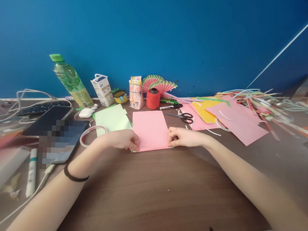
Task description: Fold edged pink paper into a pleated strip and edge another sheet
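A pink sheet of paper (150,129) lies on the brown table in front of me, its near edge folded over in a narrow strip. Bits of green show at the two near corners. My left hand (124,139) pinches the near left corner, fingers curled. At the near right corner, my right hand (181,137) pinches the paper between thumb and fingers. Just left of the sheet are pale green papers (113,120) and a roll of tape (92,135). Black-handled scissors (186,117) rest beyond my right hand.
Along the blue wall stand a green-capped bottle (71,81), a white carton (103,90), a red thread spool (153,99) and pleated paper fans (161,85). Coloured sheets (237,122) and paper strips (261,103) lie right. A tablet (76,136), marker (31,173) and cables crowd the left.
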Available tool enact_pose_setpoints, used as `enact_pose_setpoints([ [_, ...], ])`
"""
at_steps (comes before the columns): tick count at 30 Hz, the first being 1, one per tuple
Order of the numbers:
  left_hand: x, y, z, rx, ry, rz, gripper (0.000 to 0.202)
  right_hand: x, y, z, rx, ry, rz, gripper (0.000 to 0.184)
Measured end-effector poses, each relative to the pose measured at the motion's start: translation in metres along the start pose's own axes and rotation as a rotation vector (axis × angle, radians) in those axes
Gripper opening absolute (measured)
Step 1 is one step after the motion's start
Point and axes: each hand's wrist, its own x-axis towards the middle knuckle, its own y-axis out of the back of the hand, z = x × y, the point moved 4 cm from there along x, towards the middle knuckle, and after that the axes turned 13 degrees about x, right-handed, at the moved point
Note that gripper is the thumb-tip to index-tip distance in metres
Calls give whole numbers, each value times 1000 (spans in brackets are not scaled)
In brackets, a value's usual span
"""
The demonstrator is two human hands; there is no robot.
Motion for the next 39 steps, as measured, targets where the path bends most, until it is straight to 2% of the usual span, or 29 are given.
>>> enact_pose_setpoints([
  [9, -2, 1, -5, -71, -38, -20, 15, -1, -1, -4, 4, -23, 38, 19],
  [19, 1, 1, -4, 36, -78, -8, 12, 2, -3, 1, 2, -18, 21, 17],
  [39, 1, 1, 0, 94, -33, 4, 11, 0, -5, -4, -10, -10, 30, 16],
])
